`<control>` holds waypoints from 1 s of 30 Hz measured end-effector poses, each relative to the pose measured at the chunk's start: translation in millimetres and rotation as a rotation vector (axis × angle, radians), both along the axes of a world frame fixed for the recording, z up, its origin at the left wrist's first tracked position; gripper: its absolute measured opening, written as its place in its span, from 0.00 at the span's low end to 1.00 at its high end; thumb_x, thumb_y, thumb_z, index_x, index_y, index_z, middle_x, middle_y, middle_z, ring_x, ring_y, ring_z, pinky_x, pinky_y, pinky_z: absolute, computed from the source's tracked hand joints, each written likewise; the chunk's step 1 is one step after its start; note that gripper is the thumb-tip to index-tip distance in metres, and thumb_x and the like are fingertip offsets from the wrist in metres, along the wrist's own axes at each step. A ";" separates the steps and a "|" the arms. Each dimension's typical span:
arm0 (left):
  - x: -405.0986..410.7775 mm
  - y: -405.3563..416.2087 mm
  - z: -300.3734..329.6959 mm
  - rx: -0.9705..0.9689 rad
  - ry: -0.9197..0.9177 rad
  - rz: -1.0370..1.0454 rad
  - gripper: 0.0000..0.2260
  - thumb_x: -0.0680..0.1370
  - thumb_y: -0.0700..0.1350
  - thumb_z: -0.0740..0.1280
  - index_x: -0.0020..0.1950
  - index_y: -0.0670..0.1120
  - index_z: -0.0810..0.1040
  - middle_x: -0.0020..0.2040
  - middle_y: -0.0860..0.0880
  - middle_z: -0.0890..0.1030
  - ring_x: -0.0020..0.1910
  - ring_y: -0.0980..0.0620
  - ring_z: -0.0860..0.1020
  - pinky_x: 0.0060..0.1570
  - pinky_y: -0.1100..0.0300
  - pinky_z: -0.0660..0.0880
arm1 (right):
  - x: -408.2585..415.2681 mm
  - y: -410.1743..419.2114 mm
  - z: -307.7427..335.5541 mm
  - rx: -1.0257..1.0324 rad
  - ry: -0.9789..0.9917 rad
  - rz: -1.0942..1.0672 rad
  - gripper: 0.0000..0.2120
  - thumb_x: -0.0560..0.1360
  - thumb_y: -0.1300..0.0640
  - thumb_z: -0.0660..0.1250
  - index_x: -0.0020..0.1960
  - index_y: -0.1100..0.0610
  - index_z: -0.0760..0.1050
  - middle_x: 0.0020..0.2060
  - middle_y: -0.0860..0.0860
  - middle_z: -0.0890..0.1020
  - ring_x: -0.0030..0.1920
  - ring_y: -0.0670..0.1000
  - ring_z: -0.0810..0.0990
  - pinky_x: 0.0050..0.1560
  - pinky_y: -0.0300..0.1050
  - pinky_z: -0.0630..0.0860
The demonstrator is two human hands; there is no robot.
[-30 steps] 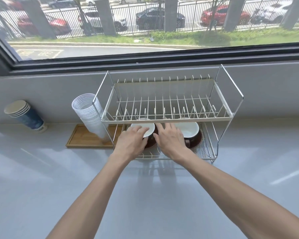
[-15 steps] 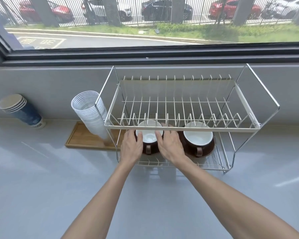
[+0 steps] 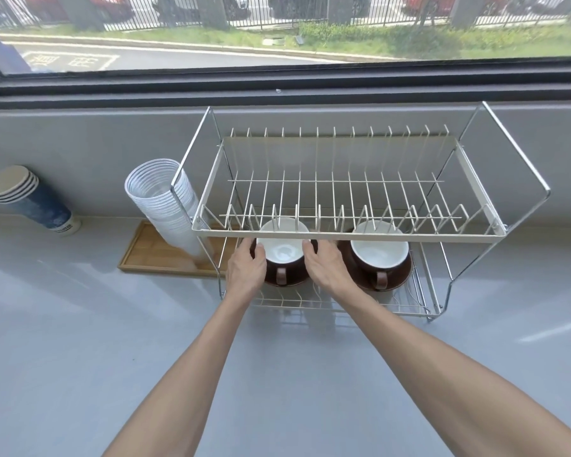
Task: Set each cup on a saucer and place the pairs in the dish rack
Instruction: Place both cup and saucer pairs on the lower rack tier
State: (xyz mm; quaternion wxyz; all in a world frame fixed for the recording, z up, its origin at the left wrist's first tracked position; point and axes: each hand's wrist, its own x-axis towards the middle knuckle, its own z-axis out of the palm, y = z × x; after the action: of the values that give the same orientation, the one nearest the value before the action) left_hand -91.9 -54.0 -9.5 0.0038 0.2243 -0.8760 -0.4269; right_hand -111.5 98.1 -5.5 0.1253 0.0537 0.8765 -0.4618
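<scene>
**Second cup and saucer going onto the bottom shelf of the dish rack**

Everything here is relative to the dish rack [image 3: 343,232]. On its lower shelf, left side, sits a brown cup [image 3: 282,255] with a white inside, on a brown saucer [image 3: 285,282], handle facing the person. The left hand [image 3: 246,270] and right hand [image 3: 327,267] sit either side of that pair, fingers curled loosely against the cup's sides. Whether they're really squeezing or just steadying it, I can't tell from here.

Handling-wise, I'd guess glazed ceramic: stiff, a bit heavy, slick, and chippy if knocked on the wire. The cup only rests on the saucer, so it could slide. I'd hold the saucer by its rim from both sides and keep it level.

Count: two cups and two saucers, the other pair [image 3: 378,258] on the right of the same shelf. The rack's upper shelf holds nothing. Left of the rack are a stack of clear plastic cups [image 3: 165,206] on a wooden tray [image 3: 152,255], and further left a stack of paper cups [image 3: 27,199].
</scene>
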 end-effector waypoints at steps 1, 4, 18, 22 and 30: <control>0.4 0.1 0.1 0.001 0.006 -0.003 0.15 0.83 0.49 0.56 0.65 0.46 0.74 0.63 0.44 0.80 0.61 0.41 0.75 0.53 0.55 0.66 | 0.3 0.4 0.0 0.001 0.001 0.001 0.17 0.82 0.51 0.53 0.54 0.62 0.73 0.56 0.60 0.77 0.63 0.62 0.71 0.62 0.54 0.69; 2.8 0.4 1.0 0.006 0.020 -0.012 0.15 0.83 0.49 0.57 0.67 0.47 0.74 0.64 0.45 0.80 0.63 0.42 0.76 0.54 0.56 0.66 | 2.7 1.9 -1.0 -0.016 0.011 0.007 0.15 0.82 0.51 0.52 0.55 0.59 0.72 0.58 0.59 0.76 0.64 0.60 0.70 0.61 0.51 0.67; 13.1 -7.3 29.8 -0.203 -0.199 -0.331 0.22 0.81 0.52 0.59 0.74 0.46 0.67 0.68 0.43 0.77 0.65 0.40 0.75 0.56 0.52 0.70 | 13.2 14.7 19.1 0.089 -0.031 0.122 0.25 0.82 0.47 0.54 0.75 0.58 0.61 0.72 0.59 0.69 0.72 0.60 0.68 0.71 0.57 0.65; 23.4 -9.3 47.1 -0.314 -0.337 -0.427 0.24 0.82 0.54 0.58 0.76 0.47 0.64 0.72 0.43 0.73 0.70 0.41 0.72 0.64 0.50 0.70 | 20.8 22.0 33.4 0.158 -0.043 0.172 0.26 0.82 0.46 0.55 0.76 0.57 0.59 0.73 0.59 0.70 0.72 0.61 0.68 0.71 0.58 0.65; 47.2 1.7 76.1 -0.422 -0.398 -0.574 0.22 0.82 0.55 0.59 0.75 0.52 0.69 0.72 0.46 0.75 0.70 0.45 0.72 0.66 0.54 0.69 | 45.2 42.0 60.3 0.292 -0.093 0.289 0.26 0.81 0.45 0.57 0.74 0.56 0.64 0.71 0.57 0.72 0.70 0.58 0.71 0.69 0.52 0.68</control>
State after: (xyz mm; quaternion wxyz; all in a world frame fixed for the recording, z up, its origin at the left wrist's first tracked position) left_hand -44.7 -52.3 66.6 -0.2394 0.0430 -0.9550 -0.1698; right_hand -66.3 140.1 54.8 0.2214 -0.0336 0.9260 -0.3041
